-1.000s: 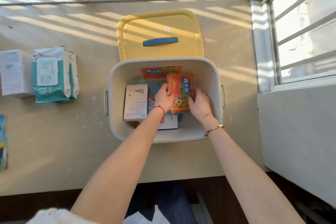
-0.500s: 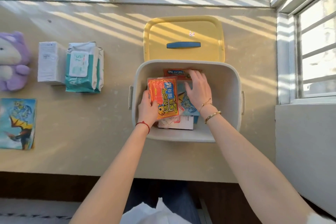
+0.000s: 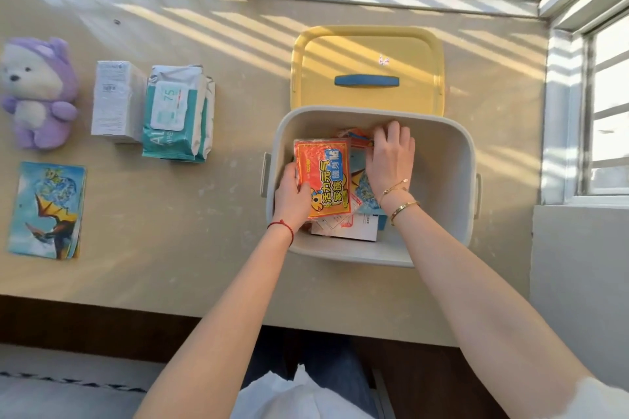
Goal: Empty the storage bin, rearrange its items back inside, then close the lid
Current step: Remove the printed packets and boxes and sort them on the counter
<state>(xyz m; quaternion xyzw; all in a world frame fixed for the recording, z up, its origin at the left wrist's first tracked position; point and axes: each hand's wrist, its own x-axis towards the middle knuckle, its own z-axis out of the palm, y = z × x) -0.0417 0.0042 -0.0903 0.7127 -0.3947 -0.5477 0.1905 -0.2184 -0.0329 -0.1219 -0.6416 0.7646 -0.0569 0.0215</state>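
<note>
Emptying looks partly done — a plush (image 3: 37,92), box (image 3: 115,102), wipes (image 3: 177,112) and cards (image 3: 47,211) lie left of the bin (image 3: 442,180), its lid (image 3: 367,51) off behind it. Inside the bin, the left hand (image 3: 289,197) grips an orange packet (image 3: 323,177) by its left edge; the right hand (image 3: 391,156), fingers curled, pinches another packet (image 3: 354,136) by the far wall.

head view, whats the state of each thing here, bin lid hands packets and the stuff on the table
storage bin: open, items still inside
yellow lid: off, flat behind the bin
orange packet: lifted, gripped by left hand
right hand: fingers curled on a second orange packet at the back
wipes pack: out on the table, flap closed
plush toy: out, lying on its back
</note>
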